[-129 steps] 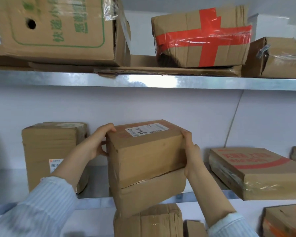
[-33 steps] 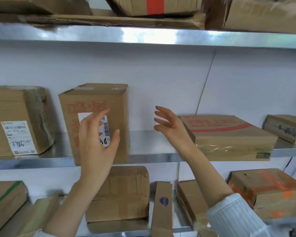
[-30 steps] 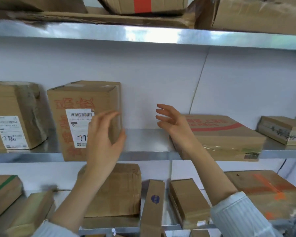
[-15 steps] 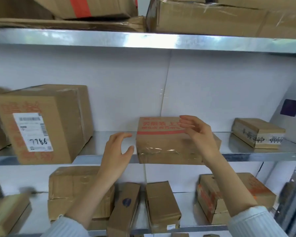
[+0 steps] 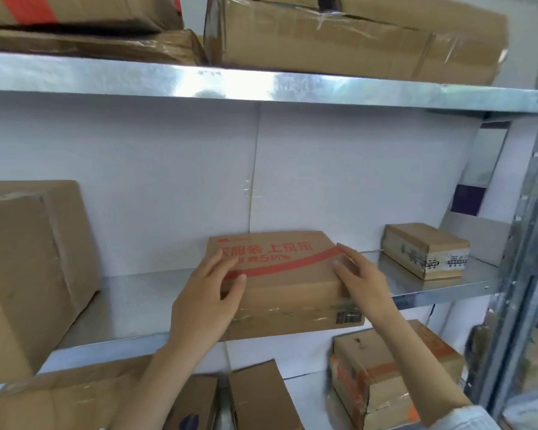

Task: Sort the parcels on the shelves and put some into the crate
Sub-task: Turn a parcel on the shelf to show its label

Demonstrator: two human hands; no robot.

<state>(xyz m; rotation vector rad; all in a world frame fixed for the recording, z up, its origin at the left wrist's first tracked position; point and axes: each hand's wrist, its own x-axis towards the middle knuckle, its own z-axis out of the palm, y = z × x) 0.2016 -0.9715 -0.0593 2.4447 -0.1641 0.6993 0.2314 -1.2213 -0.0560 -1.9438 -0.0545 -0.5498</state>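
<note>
Nearest, on the lowest visible level, a crumpled brown cardboard carton (image 5: 59,401) is seen at the left, a narrow brown carton with a dark blue mark (image 5: 196,405) and an upright plain brown carton (image 5: 261,398) are set side by side in the middle, and a stack of brown cartons bound with orange tape (image 5: 392,377) is seen at the right. Above these, a flat brown cardboard parcel printed with red characters and a red stripe (image 5: 289,274) is laid at the front edge of the grey metal middle shelf (image 5: 131,305). The left hand (image 5: 205,299) is placed over the parcel's left front corner, with its fingers spread loosely across the top and the thumb laid near the front edge. The right hand (image 5: 361,280) is laid along the parcel's right top edge, with its fingers nearly straight and together. Nothing is pinched by either hand. A large plain brown carton (image 5: 28,274) is stood at the left of the same shelf, well apart from the parcel, and a small brown carton with white labels (image 5: 426,249) is set near the right end. Farther up, a grey metal upper shelf (image 5: 261,85) is loaded with a wide brown carton wrapped in clear tape (image 5: 354,35) and a brown carton with red tape (image 5: 59,10).
</note>
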